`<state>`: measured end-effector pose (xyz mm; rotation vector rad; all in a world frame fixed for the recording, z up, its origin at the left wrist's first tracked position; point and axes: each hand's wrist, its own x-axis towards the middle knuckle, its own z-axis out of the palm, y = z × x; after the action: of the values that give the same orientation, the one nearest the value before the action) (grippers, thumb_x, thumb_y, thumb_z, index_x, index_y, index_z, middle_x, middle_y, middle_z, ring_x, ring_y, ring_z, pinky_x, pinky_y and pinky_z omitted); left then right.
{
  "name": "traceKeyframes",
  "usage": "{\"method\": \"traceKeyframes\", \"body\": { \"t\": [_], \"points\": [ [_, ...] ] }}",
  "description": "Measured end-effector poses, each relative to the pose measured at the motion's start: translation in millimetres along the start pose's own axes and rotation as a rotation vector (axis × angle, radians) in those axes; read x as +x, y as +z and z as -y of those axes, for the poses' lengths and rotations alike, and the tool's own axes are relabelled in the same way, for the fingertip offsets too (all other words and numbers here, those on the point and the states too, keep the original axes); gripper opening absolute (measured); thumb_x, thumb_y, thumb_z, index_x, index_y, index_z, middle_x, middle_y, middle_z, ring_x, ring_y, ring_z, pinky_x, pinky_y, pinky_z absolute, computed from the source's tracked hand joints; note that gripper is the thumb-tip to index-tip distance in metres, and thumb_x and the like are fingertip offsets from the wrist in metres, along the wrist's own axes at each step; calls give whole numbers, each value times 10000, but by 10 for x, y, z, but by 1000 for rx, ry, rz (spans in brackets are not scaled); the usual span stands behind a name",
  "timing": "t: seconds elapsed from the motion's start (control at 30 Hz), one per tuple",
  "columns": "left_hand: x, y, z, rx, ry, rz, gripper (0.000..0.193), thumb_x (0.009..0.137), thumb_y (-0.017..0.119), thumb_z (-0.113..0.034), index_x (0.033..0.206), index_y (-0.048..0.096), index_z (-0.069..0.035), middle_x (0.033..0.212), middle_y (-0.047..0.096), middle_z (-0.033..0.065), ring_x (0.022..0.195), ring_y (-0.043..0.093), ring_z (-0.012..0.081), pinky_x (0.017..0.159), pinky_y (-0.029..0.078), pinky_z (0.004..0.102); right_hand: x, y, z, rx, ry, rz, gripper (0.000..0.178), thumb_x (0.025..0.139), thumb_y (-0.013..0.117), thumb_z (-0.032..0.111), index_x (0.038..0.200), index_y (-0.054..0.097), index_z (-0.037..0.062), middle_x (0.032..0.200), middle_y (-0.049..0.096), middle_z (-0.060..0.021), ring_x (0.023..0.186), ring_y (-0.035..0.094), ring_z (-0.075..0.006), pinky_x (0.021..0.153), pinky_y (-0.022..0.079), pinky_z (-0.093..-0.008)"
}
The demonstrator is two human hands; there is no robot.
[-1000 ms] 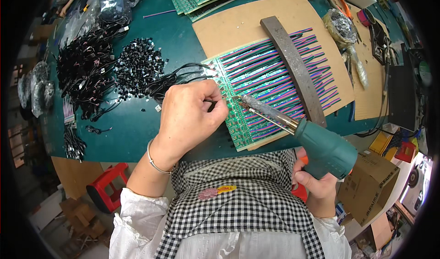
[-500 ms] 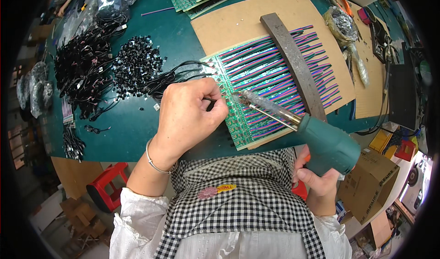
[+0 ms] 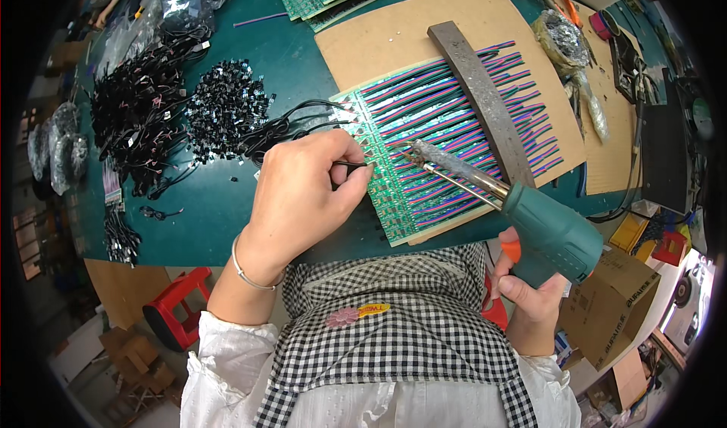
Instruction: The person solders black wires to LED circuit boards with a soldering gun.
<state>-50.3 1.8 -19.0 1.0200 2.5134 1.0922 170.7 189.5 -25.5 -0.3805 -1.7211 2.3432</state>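
Green soldering gun [image 3: 541, 227] gripped in right hand [image 3: 530, 295], tip on circuit strips [image 3: 409, 193]; left hand [image 3: 303, 193] pinches black wire [image 3: 350, 165] there, steadying it; metal bar [image 3: 481, 99] weights wires.

The soldering gun [image 3: 547, 227] has a matt green plastic body and a dull, crusted metal tip. The circuit boards [image 3: 394, 193] look glossy green, their wires [image 3: 454, 110] coated in smooth coloured plastic. A rough, dark metal bar [image 3: 477, 95] lies on matt brown cardboard [image 3: 394, 38].
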Motion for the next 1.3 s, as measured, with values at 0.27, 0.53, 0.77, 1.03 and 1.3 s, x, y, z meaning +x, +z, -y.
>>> {"method": "traceKeyframes", "body": {
  "t": [0.27, 0.53, 0.77, 1.03, 1.3],
  "points": [
    [-62, 1, 18, 185, 170, -13, 120, 735, 656, -64, 748, 538, -48, 678, 591, 85, 548, 573, 285, 480, 452, 366, 22, -3, 28, 8, 9, -28, 517, 723, 681, -27, 1181, 452, -100, 1116, 545, -204, 626, 571, -154, 532, 475, -251],
    [-73, -10, -98, 160, 125, 41, 101, 742, 665, -29, 792, 579, -46, 603, 532, 67, 488, 529, 220, 449, 410, 310, -9, -44, 20, -5, -2, -25, 523, 724, 681, -18, 1185, 449, -103, 1106, 549, -201, 615, 568, -153, 527, 474, -250],
    [29, -27, 31, 282, 367, 105, 143, 714, 662, -17, 813, 565, -55, 775, 537, 60, 604, 566, 237, 506, 445, 325, -6, -45, 4, 0, 15, -28, 528, 720, 680, -24, 1186, 447, -103, 1110, 545, -206, 616, 568, -162, 516, 473, -254],
    [67, -65, 53, 55, 298, 100, 147, 723, 648, 35, 833, 576, -31, 789, 540, 86, 638, 577, 251, 558, 475, 307, 0, 6, -17, -32, -7, -151, 571, 676, 739, 64, 1112, 425, -130, 859, 546, -176, 464, 541, -170, 391, 445, -235],
    [84, -47, 36, 129, 294, 93, 158, 718, 647, 51, 843, 596, -31, 735, 550, 90, 634, 582, 250, 554, 480, 312, -4, -81, -20, 11, -30, -49, 548, 722, 682, -16, 1199, 425, -97, 1116, 528, -210, 593, 562, -170, 506, 477, -259]
  ]
}}
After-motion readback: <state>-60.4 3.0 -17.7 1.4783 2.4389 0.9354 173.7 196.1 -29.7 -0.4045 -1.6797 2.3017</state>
